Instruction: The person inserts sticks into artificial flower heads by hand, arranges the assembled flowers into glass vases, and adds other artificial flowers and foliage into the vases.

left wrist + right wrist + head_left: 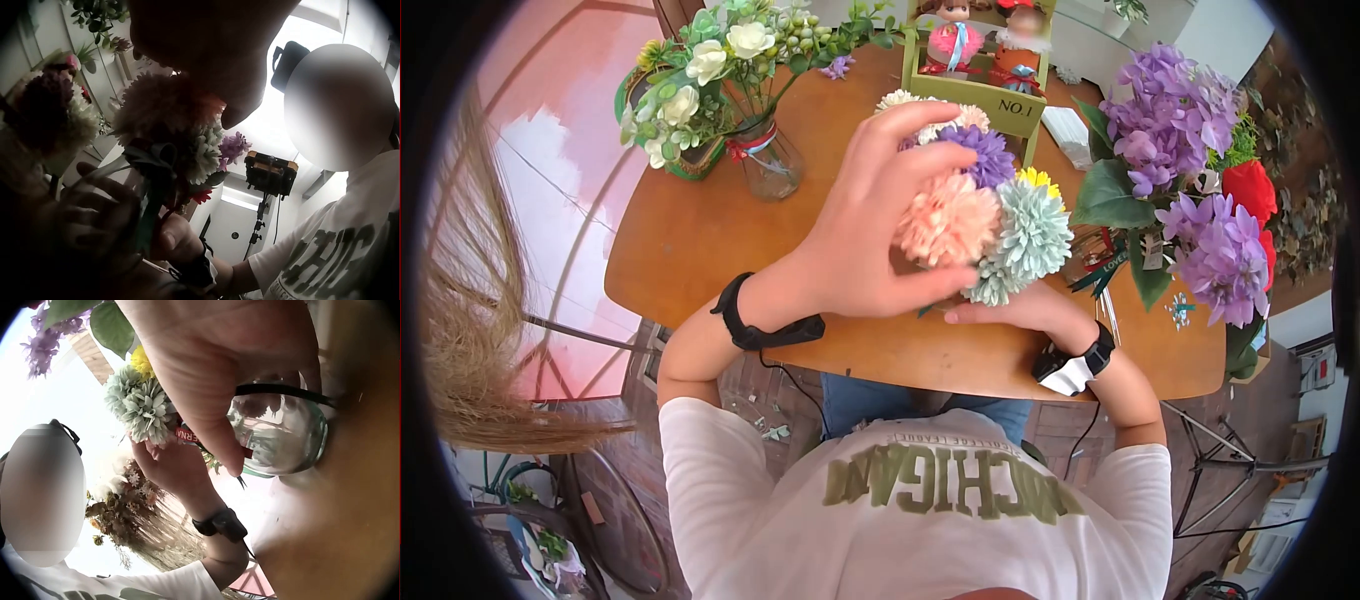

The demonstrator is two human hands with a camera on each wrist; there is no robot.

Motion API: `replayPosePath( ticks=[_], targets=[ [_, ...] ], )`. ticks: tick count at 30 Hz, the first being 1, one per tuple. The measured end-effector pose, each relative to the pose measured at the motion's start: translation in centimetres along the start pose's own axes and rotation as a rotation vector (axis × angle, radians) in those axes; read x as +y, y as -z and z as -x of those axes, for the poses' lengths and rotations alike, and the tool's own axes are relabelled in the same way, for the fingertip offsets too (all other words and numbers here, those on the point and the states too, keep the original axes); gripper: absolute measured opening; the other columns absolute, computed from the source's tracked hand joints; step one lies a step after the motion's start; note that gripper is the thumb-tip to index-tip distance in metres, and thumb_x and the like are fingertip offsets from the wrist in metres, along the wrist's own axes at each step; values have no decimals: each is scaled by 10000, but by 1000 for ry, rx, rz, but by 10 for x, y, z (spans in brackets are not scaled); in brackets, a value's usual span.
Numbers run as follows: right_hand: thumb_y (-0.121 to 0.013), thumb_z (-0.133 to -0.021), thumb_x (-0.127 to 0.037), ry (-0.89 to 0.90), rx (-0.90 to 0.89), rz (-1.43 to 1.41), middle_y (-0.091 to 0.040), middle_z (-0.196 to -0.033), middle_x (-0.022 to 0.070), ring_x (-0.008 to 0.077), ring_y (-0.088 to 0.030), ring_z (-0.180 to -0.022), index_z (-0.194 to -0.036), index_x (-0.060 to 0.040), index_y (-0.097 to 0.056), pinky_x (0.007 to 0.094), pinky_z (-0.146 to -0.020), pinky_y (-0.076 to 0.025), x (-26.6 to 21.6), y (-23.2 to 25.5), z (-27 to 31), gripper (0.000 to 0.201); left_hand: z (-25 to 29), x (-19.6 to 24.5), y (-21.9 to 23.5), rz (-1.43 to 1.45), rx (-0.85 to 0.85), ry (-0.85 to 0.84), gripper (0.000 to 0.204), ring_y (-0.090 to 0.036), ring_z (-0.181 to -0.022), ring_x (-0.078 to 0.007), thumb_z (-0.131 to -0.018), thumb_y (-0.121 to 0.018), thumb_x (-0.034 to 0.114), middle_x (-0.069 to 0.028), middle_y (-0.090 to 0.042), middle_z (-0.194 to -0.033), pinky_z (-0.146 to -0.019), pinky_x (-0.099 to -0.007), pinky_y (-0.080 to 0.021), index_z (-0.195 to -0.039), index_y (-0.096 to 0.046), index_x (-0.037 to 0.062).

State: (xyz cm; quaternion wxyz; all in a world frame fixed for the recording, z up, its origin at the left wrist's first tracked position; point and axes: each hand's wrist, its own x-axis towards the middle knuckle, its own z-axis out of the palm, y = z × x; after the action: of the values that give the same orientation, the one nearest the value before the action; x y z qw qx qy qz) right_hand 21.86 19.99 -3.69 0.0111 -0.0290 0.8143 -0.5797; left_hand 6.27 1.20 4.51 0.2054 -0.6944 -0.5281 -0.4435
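Note:
A round bunch of artificial flowers stands before the person. It has a peach pompom bloom (950, 220), a pale blue-green bloom (1032, 235), a violet bloom (988, 155) and a small yellow one. The left hand (855, 215) cups the bunch from the left and above, its bent fingers over the violet and peach blooms and its thumb by the blue-green one. Below the blooms, the right hand (231, 375) grips a clear glass vase (281, 440), thumb on the near side. A ribbon bow (156, 156) hangs under the blooms. Foliage hides the stems.
At the table's (690, 260) back left, white roses (705, 62) fill another glass vase (775, 170). A green box (990, 105) marked NO.1 holds two dolls behind the bunch. Purple hydrangeas (1170, 120) and red roses crowd the right side. Dried grass (475, 300) hangs at far left.

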Motion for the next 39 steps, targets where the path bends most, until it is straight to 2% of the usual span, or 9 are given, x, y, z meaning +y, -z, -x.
replayPosePath(
  ticks=[5, 8, 11, 14, 18, 26, 29, 33, 39],
  targets=[
    [-883, -769, -299, -73, 65, -3, -539, -1437, 139, 223, -515, -1315, -1503, -44, -419, 363, -1109, -408, -30, 7, 17, 904, -2, -15, 18, 120, 2, -100, 1017, -377, -1391, -438, -775, -738, 697, -263, -380, -1519, -1140, -557, -300, -1474, -428, 26],
    [-888, -747, -419, 385, 229, -318, -146, -1665, 181, 304, -188, -1545, -1618, -137, 143, 460, -1236, -234, -42, 7, 15, 1378, -6, -17, 7, 312, 40, 37, 1034, -390, -1394, -417, -811, -665, 739, -251, -388, -1512, -1147, -513, -306, -1489, -413, 0],
    [-832, -781, -515, 394, 331, -676, -186, -1651, 188, 305, -227, -1531, -1629, -139, 101, 476, -1229, -247, -46, -6, 9, 1316, -13, -5, 2, 512, 28, 254, 914, -418, -1383, -378, -851, -704, 630, -226, -415, -1492, -1141, -458, -331, -1473, -445, 11],
    [-735, -869, -501, 374, 402, -501, -209, -1637, 190, 310, -268, -1508, -1633, -115, 8, 462, -1227, -241, -42, -8, 1, 1133, -21, -5, 1, 404, -184, 257, 557, -470, -1343, -327, -889, -757, 325, -180, -481, -1422, -1112, -429, -374, -1351, -586, 64],
    [-704, -895, -360, 511, 429, -135, -238, -1610, 224, 356, -288, -1489, -1574, -62, -233, 462, -1211, -242, -27, -1, -4, 879, -11, -26, -6, 559, -326, 264, 449, -502, -1306, -315, -905, -700, 244, -176, -494, -1407, -1100, -431, -386, -1293, -604, 40],
    [-833, -773, -282, 570, 459, 135, -331, -1499, 265, 434, -377, -1373, -1438, -68, -388, 500, -1131, -310, -16, -11, 3, 829, 4, -32, -34, 796, 111, 304, 617, -498, -1298, -320, -922, -699, 330, -203, -477, -1416, -1110, -444, -394, -1399, -469, 12],
    [-879, -730, -272, 576, 547, 284, -403, -1388, 241, 411, -446, -1260, -1375, -84, -423, 493, -1049, -361, -18, -10, 6, 812, -1, -44, 2, 153, -104, 124, 608, -551, -1230, -328, -905, -725, 418, -200, -513, -1375, -1064, -429, -433, -1314, -561, -1],
    [-910, -702, -288, 510, 579, 546, -445, -1267, 208, 370, -485, -1153, -1330, -88, -442, 467, -971, -385, -30, -8, 14, 809, 2, -41, 27, 227, -75, 217, 728, -570, -1191, -325, -854, -737, 569, -208, -547, -1331, -1023, -431, -443, -1260, -599, -19],
    [-734, -867, -532, 897, 541, -167, -428, -1323, 194, 315, -466, -1203, -1420, 7, -328, 473, -1049, -364, -5, -10, -1, 872, -17, 18, 21, 100, -157, 247, 735, -489, -1294, -374, -752, -827, 449, -237, -495, -1398, -1067, -477, -401, -1280, -586, -2]
  ],
)
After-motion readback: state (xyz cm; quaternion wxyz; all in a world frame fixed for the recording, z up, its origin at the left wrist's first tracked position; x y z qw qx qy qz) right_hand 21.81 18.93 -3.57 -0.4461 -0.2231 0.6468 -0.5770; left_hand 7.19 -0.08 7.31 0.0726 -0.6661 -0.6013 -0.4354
